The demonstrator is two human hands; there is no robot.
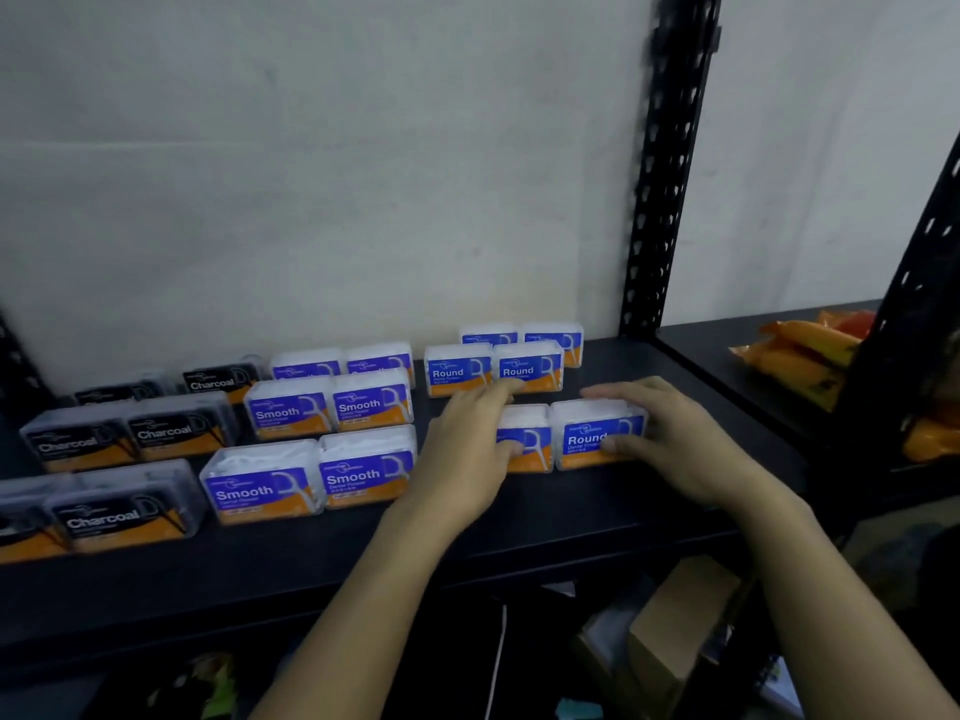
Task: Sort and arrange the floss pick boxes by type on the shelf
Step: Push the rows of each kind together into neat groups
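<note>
On the shelf (571,517), toward its right, the left hand (467,449) is clasping the left Round box (535,444) and the right hand (670,449) the right Round box (587,433), thumbs pressing the labels, fingers curling over the tops. Charcoal boxes (119,517) are sitting far left, Smooth boxes (358,478) in the middle.

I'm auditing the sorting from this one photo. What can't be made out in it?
Head view:
- Left front box: type word hidden by the left hand holding it.
- Right front Round box: right end covered by the right hand.
- Rearmost boxes: type words hidden by boxes in front.
- Far-left dark box: cut by the left edge.
- Orange packets: blurred, partly behind the shelf post.
</note>
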